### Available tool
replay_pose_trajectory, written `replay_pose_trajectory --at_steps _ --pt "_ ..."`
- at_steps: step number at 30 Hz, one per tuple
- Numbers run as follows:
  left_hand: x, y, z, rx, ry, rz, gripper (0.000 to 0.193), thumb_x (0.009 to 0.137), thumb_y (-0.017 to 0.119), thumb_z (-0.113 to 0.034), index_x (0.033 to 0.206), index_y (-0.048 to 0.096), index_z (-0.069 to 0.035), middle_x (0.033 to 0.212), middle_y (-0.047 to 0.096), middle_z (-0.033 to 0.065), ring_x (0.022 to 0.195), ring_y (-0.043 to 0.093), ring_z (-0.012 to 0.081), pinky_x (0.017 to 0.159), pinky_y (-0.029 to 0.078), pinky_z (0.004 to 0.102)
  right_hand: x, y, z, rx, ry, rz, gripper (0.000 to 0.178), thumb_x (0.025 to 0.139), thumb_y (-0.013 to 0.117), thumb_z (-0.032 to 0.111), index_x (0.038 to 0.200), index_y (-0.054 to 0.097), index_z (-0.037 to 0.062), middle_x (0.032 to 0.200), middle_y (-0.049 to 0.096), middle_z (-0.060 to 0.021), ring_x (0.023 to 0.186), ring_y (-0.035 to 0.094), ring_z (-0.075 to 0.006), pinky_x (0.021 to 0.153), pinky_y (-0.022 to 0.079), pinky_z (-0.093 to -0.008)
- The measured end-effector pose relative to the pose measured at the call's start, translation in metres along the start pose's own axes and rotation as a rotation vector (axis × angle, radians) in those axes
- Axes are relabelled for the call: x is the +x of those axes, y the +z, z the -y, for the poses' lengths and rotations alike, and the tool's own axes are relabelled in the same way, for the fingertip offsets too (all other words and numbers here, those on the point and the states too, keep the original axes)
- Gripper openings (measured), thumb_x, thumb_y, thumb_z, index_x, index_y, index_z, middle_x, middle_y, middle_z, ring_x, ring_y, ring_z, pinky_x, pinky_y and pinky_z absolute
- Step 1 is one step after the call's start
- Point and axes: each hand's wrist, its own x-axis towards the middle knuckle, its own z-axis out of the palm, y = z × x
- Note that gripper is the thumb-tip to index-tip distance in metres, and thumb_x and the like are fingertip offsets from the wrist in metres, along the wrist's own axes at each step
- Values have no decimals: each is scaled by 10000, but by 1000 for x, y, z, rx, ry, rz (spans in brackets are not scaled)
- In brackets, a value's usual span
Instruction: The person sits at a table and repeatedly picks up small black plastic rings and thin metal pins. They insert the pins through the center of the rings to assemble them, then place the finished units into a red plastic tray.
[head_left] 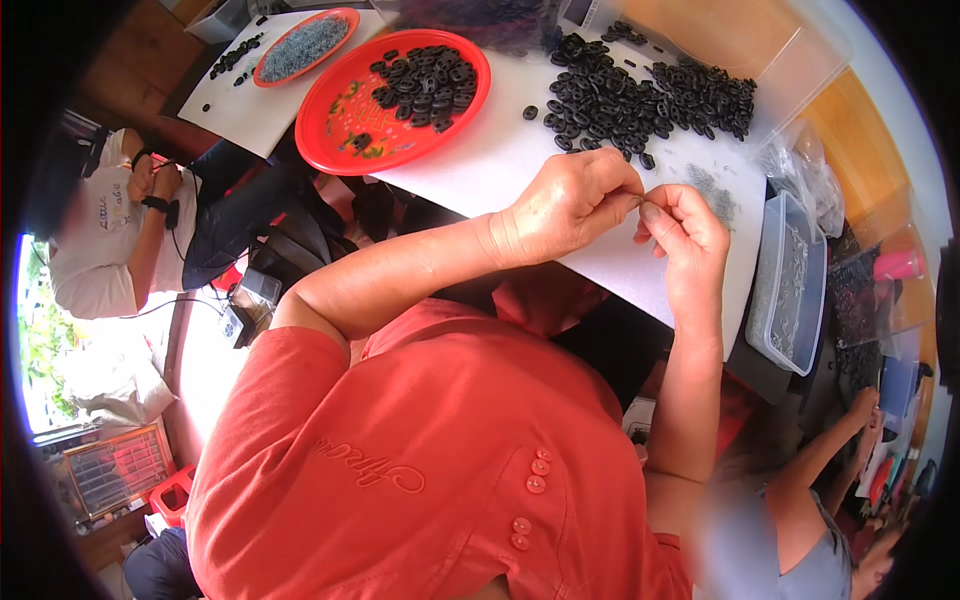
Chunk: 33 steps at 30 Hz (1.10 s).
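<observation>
My left hand (568,205) and my right hand (688,238) meet fingertip to fingertip above the white tabletop (480,180). Both are closed in a pinch on something tiny and dark that I cannot make out. Just beyond them lies a large heap of small black oval pieces with holes (610,100). A thin scatter of fine grey pieces (712,192) is on the table behind my right hand. Left of the heap, a round red tray (318,120) holds more of the black pieces, gathered toward its right side.
A smaller red tray (345,22) of grey bits stands at the far left. Along the table's right edge are a clear plastic bin (760,310) with thin pale pieces and a clear plastic bag (808,175). Other people sit on the left and lower right.
</observation>
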Motion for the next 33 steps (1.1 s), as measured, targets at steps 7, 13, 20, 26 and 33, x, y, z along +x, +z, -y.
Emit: replay_pose_trajectory --at_steps 7,13,20,26,33 --pt "4 -2 3 168 137 26 140 836 661 1 958 596 -15 792 593 100 673 610 241 584 486 325 4 -4 2 139 138 74 122 916 630 164 880 641 48 716 604 14 644 563 -63 537 365 -206" --pt "6 -1 -6 -260 -419 49 123 872 616 -106 887 623 15 712 609 78 635 596 165 572 492 314 7 -2 -4 47 68 47 81 916 618 120 887 617 44 726 596 19 654 560 -69 557 396 -217" --pt "8 -5 -5 -376 -598 51 166 883 595 -146 885 639 14 730 601 45 641 572 122 582 475 275 15 5 -6 -75 -62 32 10 907 573 20 902 580 15 751 580 0 653 532 -80 602 447 -251" --pt "5 15 4 -145 -195 -97 93 780 669 -93 787 642 -5 733 605 152 653 621 279 580 493 376 15 -13 -27 120 63 23 86 912 594 81 986 607 41 762 563 20 628 494 -46 528 312 -190" --pt "6 26 26 105 -36 -121 170 700 649 -134 754 567 4 765 583 161 716 614 357 607 500 445 23 0 -8 115 137 6 78 917 611 103 889 582 36 687 525 13 566 470 -59 511 270 -195"
